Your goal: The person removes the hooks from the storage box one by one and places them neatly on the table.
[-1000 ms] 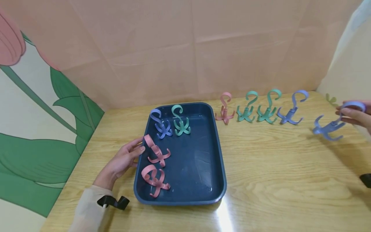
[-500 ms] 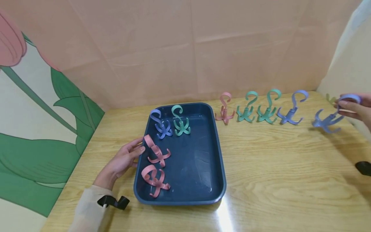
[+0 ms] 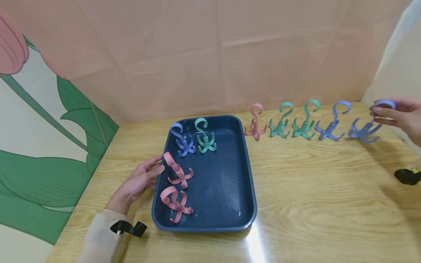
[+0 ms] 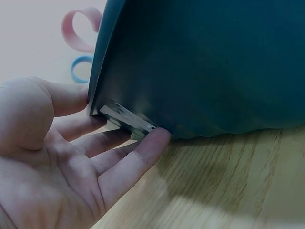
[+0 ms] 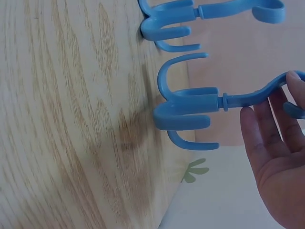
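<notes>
My right hand (image 3: 406,117) pinches a periwinkle-blue multi-prong hanging hook (image 3: 364,132) by its curved top, at the far right of the table. Prongs down, this hook (image 5: 188,112) stands slightly tilted; I cannot tell whether it touches the wood. Just left of it stands another blue hook (image 3: 330,129). My left hand (image 3: 139,182) holds the left side of a dark blue tray (image 3: 253,204), thumb at the rim and fingers against the outer wall. Inside the tray are a blue hook (image 3: 185,146), a green hook (image 3: 206,143) and two pink hooks (image 3: 179,174).
Along the back of the wooden table (image 3: 312,204), two green hooks (image 3: 304,128) and a pink hook (image 3: 254,126) stand in a row right of the tray. A pink-beige sheet (image 3: 210,58) covers the wall behind. A painted wall (image 3: 39,175) borders the left.
My right hand has moved left and towards the back with its blue hook, bringing it close beside the standing blue hook. The left hand and tray have stayed put.
</notes>
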Demonstrator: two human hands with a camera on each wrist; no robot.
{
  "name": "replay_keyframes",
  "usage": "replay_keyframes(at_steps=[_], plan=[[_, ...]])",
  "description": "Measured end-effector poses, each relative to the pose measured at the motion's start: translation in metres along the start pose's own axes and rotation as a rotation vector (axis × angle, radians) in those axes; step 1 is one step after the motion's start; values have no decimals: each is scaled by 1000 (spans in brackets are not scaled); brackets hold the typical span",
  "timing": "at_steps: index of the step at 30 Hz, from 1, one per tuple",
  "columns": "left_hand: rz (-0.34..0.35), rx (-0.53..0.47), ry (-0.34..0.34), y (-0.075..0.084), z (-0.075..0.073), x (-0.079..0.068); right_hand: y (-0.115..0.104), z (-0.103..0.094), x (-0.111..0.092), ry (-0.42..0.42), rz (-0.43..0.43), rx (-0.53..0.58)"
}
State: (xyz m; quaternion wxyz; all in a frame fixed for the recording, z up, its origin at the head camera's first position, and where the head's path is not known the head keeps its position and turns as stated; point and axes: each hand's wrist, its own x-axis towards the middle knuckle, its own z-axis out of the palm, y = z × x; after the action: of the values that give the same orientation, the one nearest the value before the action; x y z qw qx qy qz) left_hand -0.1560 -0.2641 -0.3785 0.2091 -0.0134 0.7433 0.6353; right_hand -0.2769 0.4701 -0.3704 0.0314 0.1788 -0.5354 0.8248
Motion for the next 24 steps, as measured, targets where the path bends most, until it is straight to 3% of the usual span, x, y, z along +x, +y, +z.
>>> replay_keyframes(at_steps=[9,24], plan=[[-1,-7,5,-1,0,0,4,2,1,61,32,-83],[10,-13,-7,-2,-1,2,5,-1,6,48,40,-94]])
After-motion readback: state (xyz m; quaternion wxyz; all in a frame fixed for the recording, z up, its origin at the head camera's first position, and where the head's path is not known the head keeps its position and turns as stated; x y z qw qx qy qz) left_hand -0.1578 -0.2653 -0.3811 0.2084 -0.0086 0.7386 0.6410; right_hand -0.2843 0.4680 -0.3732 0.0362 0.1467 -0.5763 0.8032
